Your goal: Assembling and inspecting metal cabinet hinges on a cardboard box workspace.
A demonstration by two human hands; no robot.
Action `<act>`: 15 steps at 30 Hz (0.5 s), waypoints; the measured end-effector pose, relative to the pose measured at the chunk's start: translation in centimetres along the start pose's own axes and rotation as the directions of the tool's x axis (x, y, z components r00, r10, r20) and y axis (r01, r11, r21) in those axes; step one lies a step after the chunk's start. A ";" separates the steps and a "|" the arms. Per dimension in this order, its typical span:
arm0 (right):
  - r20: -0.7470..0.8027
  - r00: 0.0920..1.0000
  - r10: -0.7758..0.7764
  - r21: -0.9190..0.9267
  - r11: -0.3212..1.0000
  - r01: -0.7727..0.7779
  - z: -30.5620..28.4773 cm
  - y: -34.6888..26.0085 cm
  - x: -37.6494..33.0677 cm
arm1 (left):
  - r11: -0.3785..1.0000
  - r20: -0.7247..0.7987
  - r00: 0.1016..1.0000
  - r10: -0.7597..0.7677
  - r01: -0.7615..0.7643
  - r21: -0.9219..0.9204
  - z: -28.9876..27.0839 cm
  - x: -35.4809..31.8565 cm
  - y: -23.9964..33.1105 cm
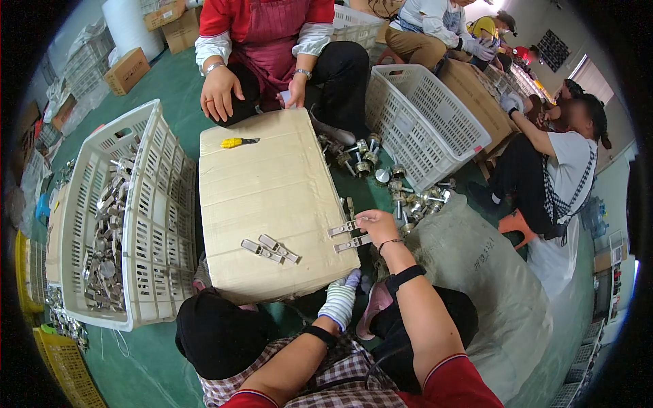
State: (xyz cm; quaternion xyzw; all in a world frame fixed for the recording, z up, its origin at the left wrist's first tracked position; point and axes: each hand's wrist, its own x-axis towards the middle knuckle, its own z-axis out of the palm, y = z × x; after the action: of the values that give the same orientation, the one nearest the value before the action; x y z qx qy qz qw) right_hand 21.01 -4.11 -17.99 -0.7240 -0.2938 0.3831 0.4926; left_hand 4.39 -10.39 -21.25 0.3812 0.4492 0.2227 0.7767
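A cardboard-covered block [265,183] stands in front of me as a work surface. At its right edge my right hand [381,226] is bare and pinches a slotted metal clip [342,228]. Just nearer lies a second metal clip [352,244], close under my fingers. My left hand [338,303] wears a striped white glove and is by the block's near edge, its fingers stretched out, partly hidden, with nothing visible in them. A pair of metal clips [270,249] lies near the block's front. Farther off is a yellow-handled cutter [238,143].
A white crate [158,224] of metal clips stands at the left. Across from me sits a person in a red apron [275,41]. Metal fittings [364,158] lie on the floor by another white crate [425,129]. A pale sack [476,272] is at my right, near a seated co-worker [571,160].
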 end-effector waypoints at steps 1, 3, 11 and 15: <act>0.001 1.000 0.000 0.001 1.000 0.000 0.1 -0.1 -0.1 | 1.000 -0.002 1.000 -0.009 0.009 0.005 -0.1 0.1 -0.1; 0.000 1.000 0.007 -0.041 0.999 -0.007 0.3 -0.3 -0.1 | 1.000 -0.006 1.000 -0.020 0.020 0.009 -0.1 0.2 -0.2; -0.013 1.000 0.007 -0.057 0.998 -0.007 0.1 -0.1 0.1 | 0.998 -0.014 1.000 -0.027 0.028 0.051 0.0 -0.2 0.5; -0.016 1.000 0.003 -0.052 0.999 -0.004 0.1 -0.2 0.1 | 0.998 -0.003 1.000 -0.019 0.019 0.055 -0.1 0.0 0.2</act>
State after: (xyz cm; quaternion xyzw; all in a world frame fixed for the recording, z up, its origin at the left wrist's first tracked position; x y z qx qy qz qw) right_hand 20.90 -3.94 -17.87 -0.7402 -0.2985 0.3705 0.4751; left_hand 4.26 -10.24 -21.12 0.3979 0.4598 0.2035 0.7674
